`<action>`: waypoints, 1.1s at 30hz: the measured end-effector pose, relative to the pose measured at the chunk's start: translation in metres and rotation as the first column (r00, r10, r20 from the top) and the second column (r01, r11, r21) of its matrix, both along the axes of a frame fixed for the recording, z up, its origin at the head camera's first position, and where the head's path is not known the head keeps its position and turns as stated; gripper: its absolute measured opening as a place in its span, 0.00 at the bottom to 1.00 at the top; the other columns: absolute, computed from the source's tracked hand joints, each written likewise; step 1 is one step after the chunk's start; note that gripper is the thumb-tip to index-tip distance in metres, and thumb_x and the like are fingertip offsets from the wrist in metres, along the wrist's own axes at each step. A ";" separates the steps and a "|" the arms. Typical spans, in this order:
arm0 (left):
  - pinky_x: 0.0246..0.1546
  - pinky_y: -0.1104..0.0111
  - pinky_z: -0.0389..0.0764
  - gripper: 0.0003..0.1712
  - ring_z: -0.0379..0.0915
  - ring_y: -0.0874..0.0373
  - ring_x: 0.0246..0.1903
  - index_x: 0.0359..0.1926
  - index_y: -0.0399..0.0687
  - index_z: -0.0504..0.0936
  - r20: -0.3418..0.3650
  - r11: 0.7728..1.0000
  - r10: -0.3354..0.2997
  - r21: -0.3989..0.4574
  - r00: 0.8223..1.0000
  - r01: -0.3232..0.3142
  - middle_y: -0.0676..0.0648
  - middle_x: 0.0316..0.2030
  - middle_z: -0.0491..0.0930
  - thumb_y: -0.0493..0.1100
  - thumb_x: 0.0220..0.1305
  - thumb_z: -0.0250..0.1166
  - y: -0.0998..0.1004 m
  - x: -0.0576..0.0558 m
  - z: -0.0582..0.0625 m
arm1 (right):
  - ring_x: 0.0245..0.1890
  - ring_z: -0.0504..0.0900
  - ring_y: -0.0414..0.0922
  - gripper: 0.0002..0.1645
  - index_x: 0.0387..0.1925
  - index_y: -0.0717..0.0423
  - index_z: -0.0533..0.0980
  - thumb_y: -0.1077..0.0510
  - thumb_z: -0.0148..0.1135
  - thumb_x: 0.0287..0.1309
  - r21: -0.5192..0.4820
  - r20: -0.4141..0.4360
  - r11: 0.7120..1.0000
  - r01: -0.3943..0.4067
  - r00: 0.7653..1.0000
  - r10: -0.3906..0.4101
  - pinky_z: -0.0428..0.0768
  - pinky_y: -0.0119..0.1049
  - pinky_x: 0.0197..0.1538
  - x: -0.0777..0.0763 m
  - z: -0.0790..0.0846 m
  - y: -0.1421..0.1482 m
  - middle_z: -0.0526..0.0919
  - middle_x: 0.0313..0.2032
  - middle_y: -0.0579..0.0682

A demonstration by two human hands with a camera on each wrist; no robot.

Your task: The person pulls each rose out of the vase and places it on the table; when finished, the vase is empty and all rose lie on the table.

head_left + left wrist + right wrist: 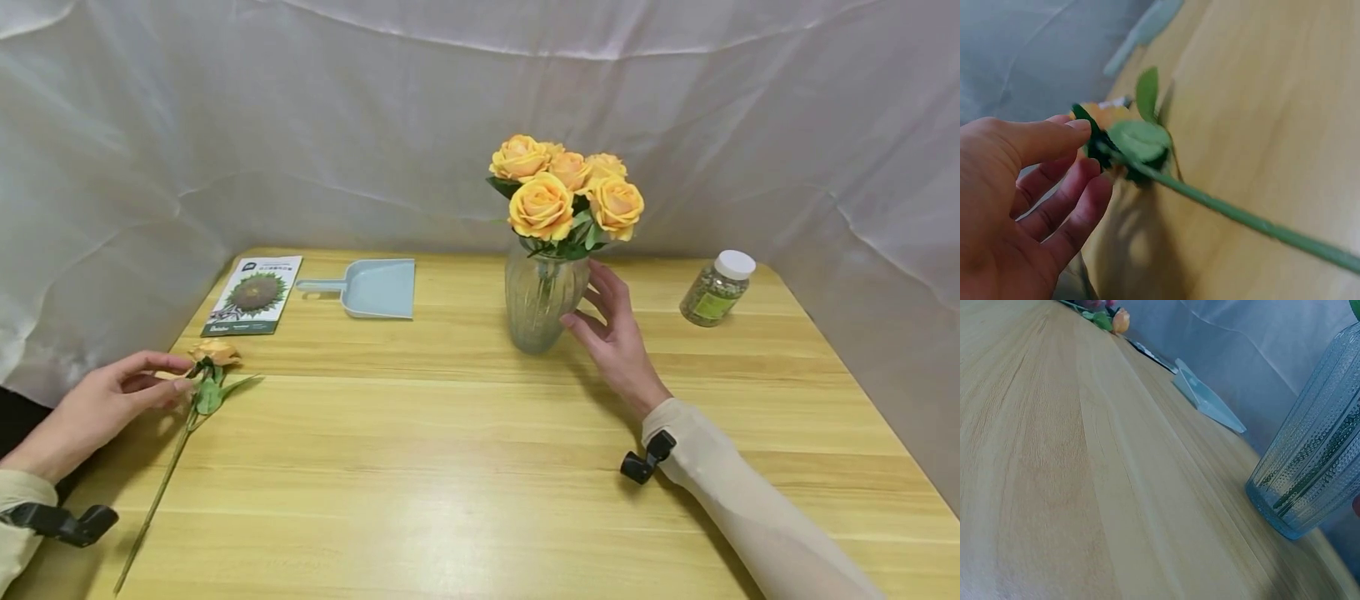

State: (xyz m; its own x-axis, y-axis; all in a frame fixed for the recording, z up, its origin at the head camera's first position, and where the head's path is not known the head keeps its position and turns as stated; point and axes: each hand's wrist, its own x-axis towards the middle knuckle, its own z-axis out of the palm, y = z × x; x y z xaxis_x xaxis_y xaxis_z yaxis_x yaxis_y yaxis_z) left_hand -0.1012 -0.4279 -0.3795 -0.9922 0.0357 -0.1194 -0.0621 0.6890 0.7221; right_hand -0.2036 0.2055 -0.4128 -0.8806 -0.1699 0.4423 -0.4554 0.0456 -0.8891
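A single yellow-orange rose (215,352) with green leaves and a long stem lies at the left of the table. My left hand (112,400) pinches it just under the bloom, thumb and fingertips at the green sepals (1088,134). Right of the middle stands an upright ribbed glass vase (536,300), filled with several yellow roses (542,206). With its thumb in front and fingers behind, my right hand (617,342) holds the vase's right side. Only the vase's lower part (1310,450) shows in the right wrist view, where most of that hand is hidden.
At the back left lie a seed packet (253,293) with a sunflower picture and a light blue dustpan (378,287). A white-capped jar (716,290) of small pieces stands at the back right. Pale curtains (360,125) hang behind the wooden table (420,467).
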 end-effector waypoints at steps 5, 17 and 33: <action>0.42 0.85 0.77 0.21 0.85 0.71 0.44 0.70 0.52 0.75 0.004 1.000 -0.007 -0.008 1.000 0.007 0.74 0.48 0.85 0.50 0.83 0.64 0.013 -0.009 0.019 | 0.79 0.66 0.55 0.51 0.85 0.44 0.51 0.75 0.61 0.73 -0.001 0.002 1.000 0.004 1.000 -0.004 0.80 0.33 0.73 0.001 0.001 0.001 0.60 0.84 0.53; 0.46 0.81 0.82 0.21 0.87 0.69 0.46 0.69 0.58 0.78 -0.075 0.998 -0.067 0.009 0.995 0.068 0.69 0.50 0.87 0.54 0.81 0.65 0.082 -0.047 0.061 | 0.80 0.66 0.55 0.50 0.86 0.43 0.51 0.73 0.61 0.74 0.018 0.013 1.000 0.015 1.000 -0.015 0.80 0.34 0.73 0.002 0.000 0.002 0.59 0.84 0.53; 0.52 0.66 0.84 0.20 0.86 0.56 0.50 0.65 0.60 0.82 -0.164 0.959 -0.222 0.139 0.961 0.245 0.47 0.55 0.86 0.58 0.79 0.68 0.210 -0.101 0.097 | 0.80 0.66 0.55 0.50 0.86 0.44 0.50 0.73 0.61 0.75 0.042 0.004 0.999 0.013 1.000 -0.013 0.79 0.33 0.74 0.003 0.002 0.000 0.59 0.84 0.51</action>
State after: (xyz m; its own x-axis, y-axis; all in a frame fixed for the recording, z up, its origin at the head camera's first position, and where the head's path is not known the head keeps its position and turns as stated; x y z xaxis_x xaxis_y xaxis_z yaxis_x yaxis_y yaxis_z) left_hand -0.2026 -0.2183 -0.2824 -0.9601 0.2748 0.0508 0.2001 0.5491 0.8115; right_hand -0.2009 0.2054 -0.4112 -0.8848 -0.1766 0.4311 -0.4506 0.0891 -0.8883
